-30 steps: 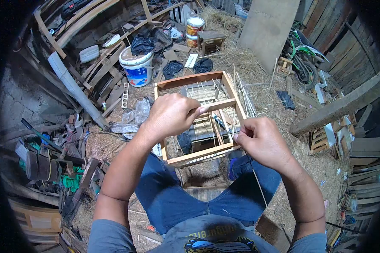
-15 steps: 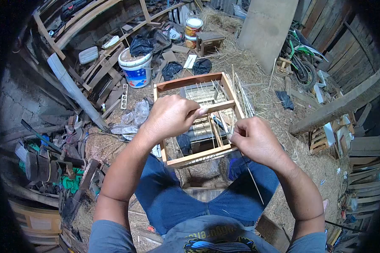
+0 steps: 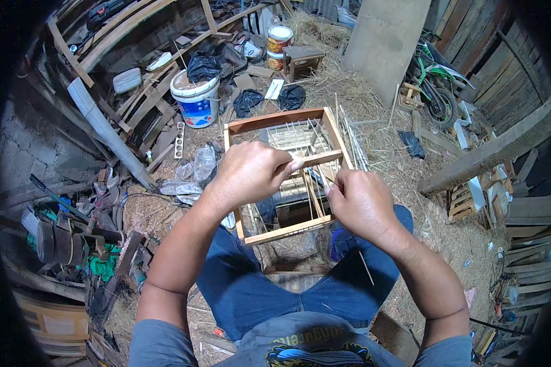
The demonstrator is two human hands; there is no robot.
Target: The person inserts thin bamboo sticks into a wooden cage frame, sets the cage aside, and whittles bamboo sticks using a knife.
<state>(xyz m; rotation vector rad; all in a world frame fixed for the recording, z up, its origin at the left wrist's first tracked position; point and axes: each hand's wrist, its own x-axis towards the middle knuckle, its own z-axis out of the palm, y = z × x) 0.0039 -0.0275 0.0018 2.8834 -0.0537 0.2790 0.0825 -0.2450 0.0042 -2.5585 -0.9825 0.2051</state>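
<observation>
A rectangular wooden frame (image 3: 288, 230) with thin sticks across it rests over the person's knees. My left hand (image 3: 251, 171) is closed on the wooden crossbar (image 3: 323, 158) in the frame's middle. At the frame's near right corner, my right hand (image 3: 362, 202) pinches a thin stick (image 3: 366, 268), whose lower end sticks out below the hand over the right thigh. The stick's upper part runs up from the fingertips into the frame. The right hand hides that corner of the frame.
Beyond the frame lie black plastic bags (image 3: 248, 103), a white bucket (image 3: 196, 101), a small wooden stool (image 3: 303, 61) and stacked paint cans (image 3: 279, 46). A slanting beam (image 3: 493, 153) and a green motorbike (image 3: 438, 92) are at the right. Straw and shavings cover the ground.
My right hand has shifted slightly left and forward, and the stick's lower end has moved up with it. The frame has tilted a little. My left hand keeps its hold on the crossbar.
</observation>
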